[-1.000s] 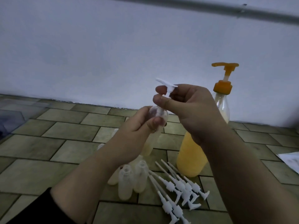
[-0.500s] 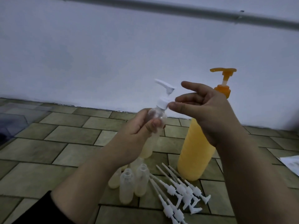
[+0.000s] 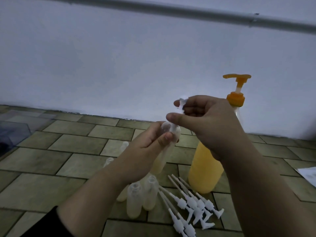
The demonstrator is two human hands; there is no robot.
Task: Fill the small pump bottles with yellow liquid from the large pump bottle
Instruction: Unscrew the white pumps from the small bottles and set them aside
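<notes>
My left hand point(image 3: 145, 149) grips a small clear bottle point(image 3: 168, 144) that holds some pale yellow liquid, raised above the floor. My right hand point(image 3: 205, 120) pinches the white pump head point(image 3: 181, 104) at that bottle's neck, and most of the pump is hidden by the fingers. The large pump bottle point(image 3: 205, 171) with yellow liquid and an orange pump point(image 3: 236, 89) stands upright behind my right hand. Several small open bottles point(image 3: 136, 197) stand on the tiles below my left hand.
Several loose white pump heads with dip tubes point(image 3: 191, 204) lie on the tiled floor in front of the large bottle. A clear plastic box point(image 3: 15, 132) sits at the far left. White paper point(image 3: 309, 175) lies at the right edge. A white wall rises behind.
My right hand, which had let go with fingers spread half a second ago, has closed again on the white pump head. The left hand keeps its hold on the small bottle.
</notes>
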